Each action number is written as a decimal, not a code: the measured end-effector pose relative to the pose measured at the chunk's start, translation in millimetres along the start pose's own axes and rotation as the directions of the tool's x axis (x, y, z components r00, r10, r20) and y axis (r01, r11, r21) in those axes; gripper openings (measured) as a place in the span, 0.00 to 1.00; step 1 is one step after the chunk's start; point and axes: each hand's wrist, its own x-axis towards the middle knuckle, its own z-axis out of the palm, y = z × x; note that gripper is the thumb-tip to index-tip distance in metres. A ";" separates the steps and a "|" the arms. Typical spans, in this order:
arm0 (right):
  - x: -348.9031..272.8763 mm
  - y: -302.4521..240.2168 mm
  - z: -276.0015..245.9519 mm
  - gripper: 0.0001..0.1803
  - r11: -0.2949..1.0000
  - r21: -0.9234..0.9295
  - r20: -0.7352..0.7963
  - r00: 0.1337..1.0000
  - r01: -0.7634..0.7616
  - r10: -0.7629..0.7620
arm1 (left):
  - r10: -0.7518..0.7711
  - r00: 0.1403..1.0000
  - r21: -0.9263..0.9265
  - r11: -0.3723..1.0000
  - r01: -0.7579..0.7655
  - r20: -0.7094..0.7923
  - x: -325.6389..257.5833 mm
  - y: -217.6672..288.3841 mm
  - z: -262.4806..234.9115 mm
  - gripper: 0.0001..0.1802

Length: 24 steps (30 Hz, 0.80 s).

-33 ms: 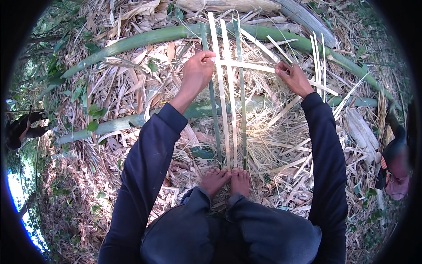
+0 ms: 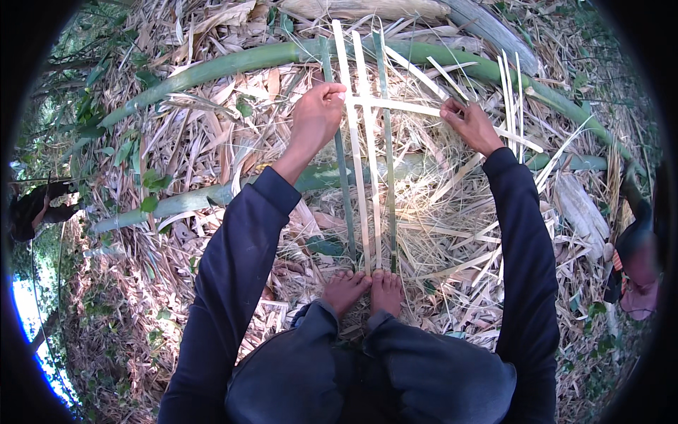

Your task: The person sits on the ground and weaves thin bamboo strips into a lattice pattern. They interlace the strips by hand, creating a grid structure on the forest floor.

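Left hand [image 2: 316, 116] curled shut, fingers and thumb pinching the left end of a pale crosswise bamboo strip [image 2: 395, 106], right where it meets the leftmost upright strips. Knuckles bent tight, palm turned down and toward the far side.

Right hand [image 2: 470, 126] also closed, fingers folded over the right end of the same crosswise strip; thumb side faces left. Exactly how the fingertips pinch it cannot be told, they are tucked under.

The crosswise strip runs left to right between both hands, far from the body, crossing over or under four long strips [image 2: 367, 177]; which way it weaves at each one cannot be told. Those long strips lie side by side running near to far: two greenish, two pale. Their near ends sit under or just at the toes of two bare feet [image 2: 366, 288], which seem to pin them down.

Ground all round is dry bamboo leaf litter [image 2: 205, 148] and shavings. A thick green bamboo culm [image 2: 233, 65] arcs across the far side, another culm [image 2: 176, 205] lies left of the left forearm. More loose pale strips [image 2: 510, 99] stick up just right of the right hand. Both arms in dark long sleeves [image 2: 240, 268]. Another person [image 2: 639, 261] partly shows at the right edge.
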 end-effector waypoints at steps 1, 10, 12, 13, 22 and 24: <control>1.7 3.0 0.8 0.20 1.000 0.005 -0.018 1.000 0.023 -0.023 | -0.001 1.000 -0.001 1.000 0.001 0.002 -0.5 1.3 1.2 0.12; 13.5 17.8 20.1 0.18 0.996 0.092 -0.052 0.999 -0.006 0.010 | 0.163 0.978 0.266 0.956 -0.123 -0.134 -4.0 3.9 -6.4 0.10; 9.6 12.8 21.2 0.17 0.993 0.112 -0.071 0.997 -0.021 0.029 | 0.222 0.966 0.345 0.924 -0.164 -0.135 -5.5 -1.0 -12.0 0.09; 6.2 8.7 22.1 0.16 0.991 0.135 -0.085 0.996 -0.021 0.033 | 0.218 0.969 0.374 0.914 -0.159 -0.120 -6.3 -2.4 -14.9 0.09; -20.8 -5.1 23.9 0.12 1.000 -0.007 -0.103 0.995 0.015 -0.016 | 0.208 0.976 0.439 0.884 -0.160 -0.064 -38.0 -20.7 -19.9 0.07; -30.2 -0.4 29.1 0.11 0.990 -0.095 -0.165 0.979 0.101 -0.116 | 0.207 0.977 0.392 0.904 -0.170 -0.052 -50.0 -28.1 -18.7 0.07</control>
